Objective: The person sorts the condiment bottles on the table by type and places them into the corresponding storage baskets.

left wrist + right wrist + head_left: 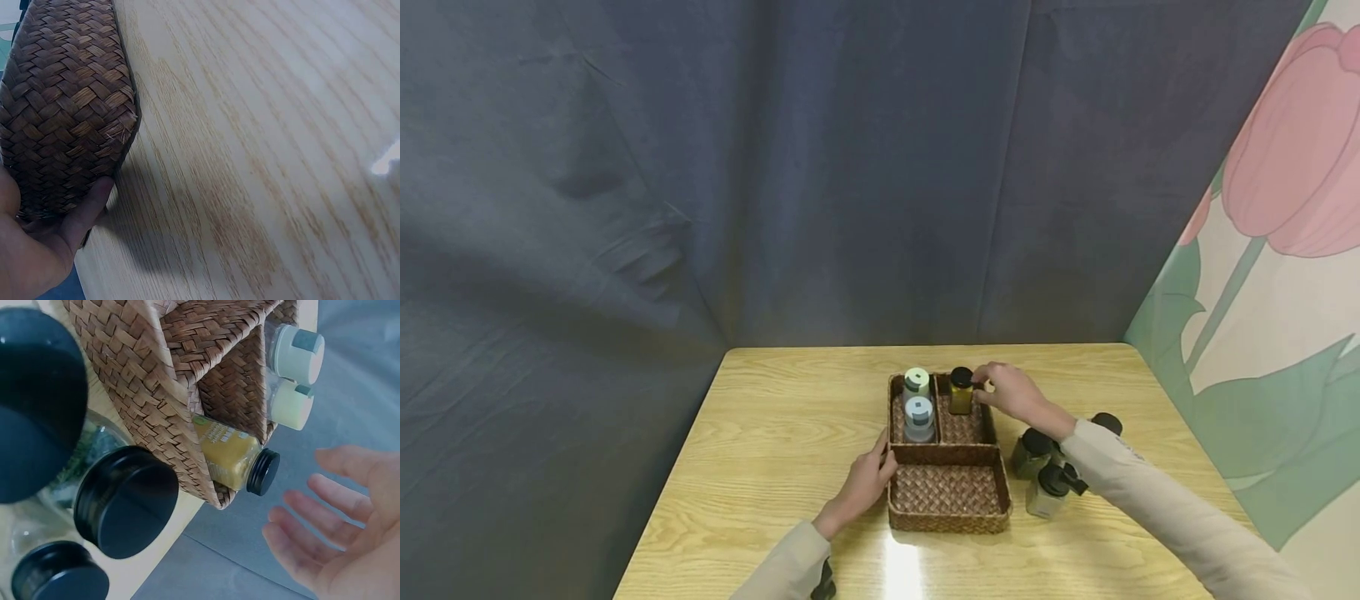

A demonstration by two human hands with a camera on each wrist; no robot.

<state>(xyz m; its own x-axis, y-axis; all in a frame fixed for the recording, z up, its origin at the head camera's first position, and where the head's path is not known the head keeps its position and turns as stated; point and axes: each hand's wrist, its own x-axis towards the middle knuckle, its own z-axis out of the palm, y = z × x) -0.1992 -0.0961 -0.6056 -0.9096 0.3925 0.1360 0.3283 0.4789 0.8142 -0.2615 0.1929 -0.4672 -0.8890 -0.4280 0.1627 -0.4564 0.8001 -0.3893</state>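
A brown woven basket [949, 523] with three compartments is on the table. My left hand [867, 479] holds its left wall; in the left wrist view, fingers [90, 203] lie against the weave [69, 106]. In the back right compartment stands a jar of yellow contents with a black lid [961, 392]. Beside that lid is my right hand [1011, 392]; the right wrist view shows its fingers spread, apart from the yellow jar [230, 453]. Two pale-lidded containers, one greenish [916, 382] and one bluish-white [919, 414], occupy the back left compartment.
Several black-lidded jars, including one with pale contents [1047, 492] and a darker one [1033, 450], stand right of the basket, partly under my right forearm. A dark object [824, 582] shows beside my left sleeve. Behind the table [760, 467] hangs a dark curtain [865, 183].
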